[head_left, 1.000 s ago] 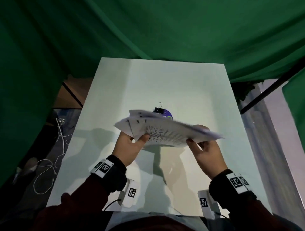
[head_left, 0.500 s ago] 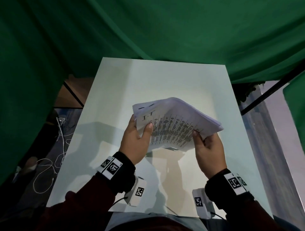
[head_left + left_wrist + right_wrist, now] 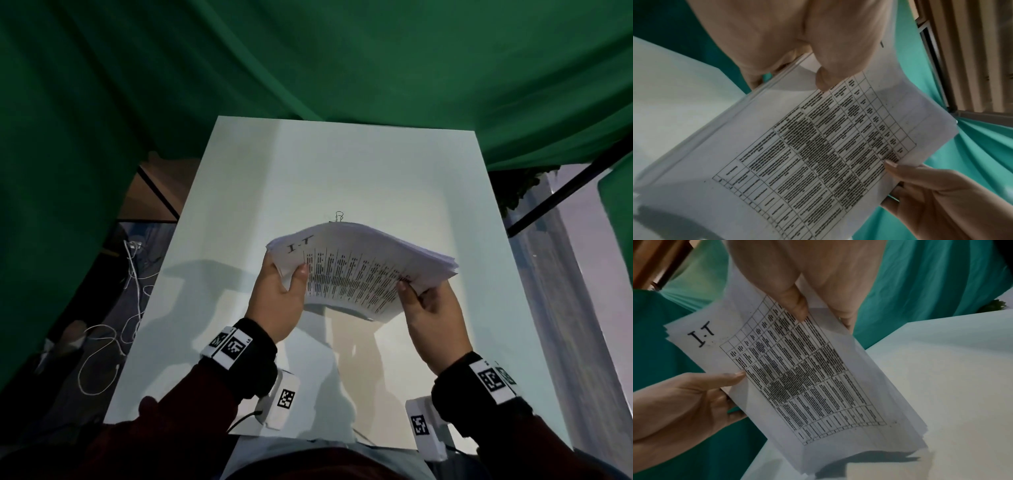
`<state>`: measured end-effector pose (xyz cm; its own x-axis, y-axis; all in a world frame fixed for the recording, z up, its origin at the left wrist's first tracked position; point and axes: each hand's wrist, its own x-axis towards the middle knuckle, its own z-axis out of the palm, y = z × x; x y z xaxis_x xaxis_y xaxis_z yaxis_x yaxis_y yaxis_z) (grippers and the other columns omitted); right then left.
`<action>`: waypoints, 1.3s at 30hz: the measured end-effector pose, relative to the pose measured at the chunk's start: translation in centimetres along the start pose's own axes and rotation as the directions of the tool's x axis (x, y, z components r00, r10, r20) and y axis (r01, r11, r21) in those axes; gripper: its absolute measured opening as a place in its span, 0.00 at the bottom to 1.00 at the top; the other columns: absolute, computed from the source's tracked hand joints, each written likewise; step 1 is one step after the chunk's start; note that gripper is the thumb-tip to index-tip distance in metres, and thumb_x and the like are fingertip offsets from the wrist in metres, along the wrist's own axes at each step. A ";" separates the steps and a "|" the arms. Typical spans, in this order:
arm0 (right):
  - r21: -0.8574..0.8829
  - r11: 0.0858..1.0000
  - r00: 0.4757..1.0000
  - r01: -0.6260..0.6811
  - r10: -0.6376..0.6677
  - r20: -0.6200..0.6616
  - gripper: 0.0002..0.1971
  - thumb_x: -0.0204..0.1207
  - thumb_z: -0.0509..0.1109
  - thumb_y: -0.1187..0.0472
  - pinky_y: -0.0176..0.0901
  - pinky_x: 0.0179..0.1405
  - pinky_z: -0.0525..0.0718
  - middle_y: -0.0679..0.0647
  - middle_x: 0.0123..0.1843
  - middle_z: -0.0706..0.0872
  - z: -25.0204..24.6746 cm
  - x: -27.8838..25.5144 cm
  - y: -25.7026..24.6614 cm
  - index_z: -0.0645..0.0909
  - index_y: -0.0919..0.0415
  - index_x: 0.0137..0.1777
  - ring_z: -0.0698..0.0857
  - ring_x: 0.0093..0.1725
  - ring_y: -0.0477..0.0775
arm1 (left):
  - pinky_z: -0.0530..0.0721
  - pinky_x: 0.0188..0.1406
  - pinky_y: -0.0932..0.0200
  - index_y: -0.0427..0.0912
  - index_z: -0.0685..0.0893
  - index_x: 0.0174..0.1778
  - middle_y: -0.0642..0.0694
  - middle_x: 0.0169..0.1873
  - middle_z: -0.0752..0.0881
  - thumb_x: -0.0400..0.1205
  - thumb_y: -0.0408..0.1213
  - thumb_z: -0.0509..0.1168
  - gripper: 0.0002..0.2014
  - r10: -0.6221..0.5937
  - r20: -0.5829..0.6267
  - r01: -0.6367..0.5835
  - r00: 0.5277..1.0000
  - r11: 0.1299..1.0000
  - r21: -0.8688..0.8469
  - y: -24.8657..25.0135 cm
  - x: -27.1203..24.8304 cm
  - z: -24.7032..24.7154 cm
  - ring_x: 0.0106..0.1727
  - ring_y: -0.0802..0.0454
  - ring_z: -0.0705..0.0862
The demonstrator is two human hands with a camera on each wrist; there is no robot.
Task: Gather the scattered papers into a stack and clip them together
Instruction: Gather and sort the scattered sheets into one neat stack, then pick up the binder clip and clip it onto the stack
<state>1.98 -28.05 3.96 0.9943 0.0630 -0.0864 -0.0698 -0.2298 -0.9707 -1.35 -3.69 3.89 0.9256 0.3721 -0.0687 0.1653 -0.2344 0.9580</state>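
A stack of white papers (image 3: 359, 270) printed with a table and marked "I-T" stands tilted on its lower edge on the white table (image 3: 342, 171). My left hand (image 3: 284, 291) grips its left side, thumb on the top sheet. My right hand (image 3: 424, 301) grips its right side, thumb on the print. The left wrist view shows the papers (image 3: 818, 154) under my left thumb (image 3: 826, 79); the right wrist view shows the stack (image 3: 807, 378) held by my right hand (image 3: 807, 305). A binder clip (image 3: 339, 216) pokes out behind the stack's top edge, mostly hidden.
Green cloth (image 3: 308, 51) hangs behind and to the left of the table. Cables (image 3: 113, 325) lie on the floor at the left. A dark pole (image 3: 565, 192) slants past the table's right edge. White sensor blocks (image 3: 281, 401) hang under both wrists.
The papers went from held flat and fanned above the table to tilted up on edge. Both hands shifted with them, and the stack now hides most of the binder clip.
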 end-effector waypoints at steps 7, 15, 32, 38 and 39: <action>0.002 0.989 0.988 -0.148 0.148 0.051 0.17 0.87 0.64 0.70 0.31 0.56 0.80 0.39 0.61 0.88 0.8 -0.1 2.1 0.78 0.45 0.64 0.86 0.55 0.25 | 0.79 0.59 0.67 0.56 0.70 0.67 0.61 0.57 0.85 0.86 0.34 0.66 0.18 -0.176 0.079 0.175 0.981 0.984 0.020 -3.2 -0.1 1.0 0.59 0.70 0.82; -0.026 0.974 0.974 -0.223 0.224 0.042 0.21 0.85 0.59 0.74 0.47 0.67 0.82 0.43 0.63 0.91 1.4 2.5 3.6 0.81 0.51 0.67 0.87 0.65 0.45 | 0.81 0.63 0.61 0.53 0.74 0.67 0.63 0.55 0.85 0.87 0.34 0.64 0.15 -0.193 0.125 0.183 0.973 0.979 0.090 -3.5 1.0 1.3 0.56 0.75 0.82; -0.635 0.771 0.959 -0.051 0.216 0.185 0.18 0.85 0.64 0.62 0.45 0.50 0.80 0.61 0.70 0.81 12.2 24.2 2.0 0.77 0.55 0.74 0.84 0.49 0.60 | 0.80 0.67 0.50 0.73 0.75 0.64 0.59 0.61 0.87 0.85 0.43 0.65 0.18 -0.337 -0.009 0.337 0.941 0.941 0.038 -8.4 6.7 -8.2 0.62 0.51 0.86; -0.887 0.458 0.889 0.062 0.379 0.258 0.20 0.86 0.61 0.64 0.44 0.60 0.81 0.61 0.75 0.83 15.3 25.4 3.1 0.77 0.59 0.78 0.83 0.68 0.63 | 0.78 0.71 0.50 0.50 0.75 0.72 0.54 0.64 0.86 0.88 0.33 0.65 0.18 -0.392 -0.017 0.393 0.920 0.920 0.008 -11.1 5.9 -10.0 0.64 0.57 0.84; -0.886 0.458 0.896 0.072 0.361 0.259 0.17 0.85 0.62 0.66 0.43 0.56 0.81 0.61 0.69 0.87 15.4 25.0 3.2 0.82 0.60 0.71 0.85 0.62 0.62 | 0.77 0.72 0.48 0.50 0.74 0.75 0.52 0.66 0.85 0.87 0.35 0.65 0.19 -0.402 -0.016 0.402 0.916 0.916 0.014 -11.5 5.6 -10.2 0.67 0.53 0.84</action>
<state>25.32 -12.21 -4.79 0.8444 0.2254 -0.4859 0.1115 -0.9612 -0.2521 -1.53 10.30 -4.66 0.7758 0.4491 -0.4432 0.5281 -0.0780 0.8456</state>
